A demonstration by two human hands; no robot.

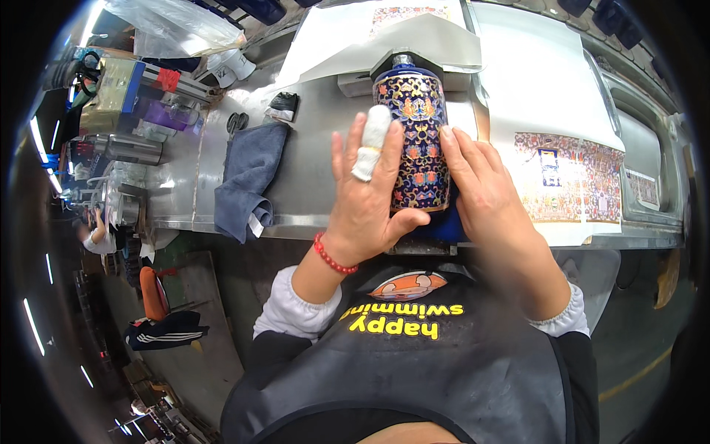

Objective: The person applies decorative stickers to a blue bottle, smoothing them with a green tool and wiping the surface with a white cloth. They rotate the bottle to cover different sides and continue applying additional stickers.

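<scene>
A dark blue bottle [420,148] with a colourful ornate floral pattern lies in front of me, its narrow neck pointing away. My left hand [370,177] is open along its left side, fingers stretched and spread, thumb over the near end. One finger of that hand wears a white wrap [376,133], and a red bead bracelet [333,255] circles the wrist. Against the bottle's right side my right hand [484,177] lies flat, fingers extended. A dark angular support [435,66] sits behind the bottle's neck end.
On the metal workbench [303,177] to the left lie a grey-blue cloth [250,177], black scissors [237,122] and a small black-and-white packet [282,106]. White sheets with patterned printing [569,174] spread at right. A metal basin [642,148] stands beyond them.
</scene>
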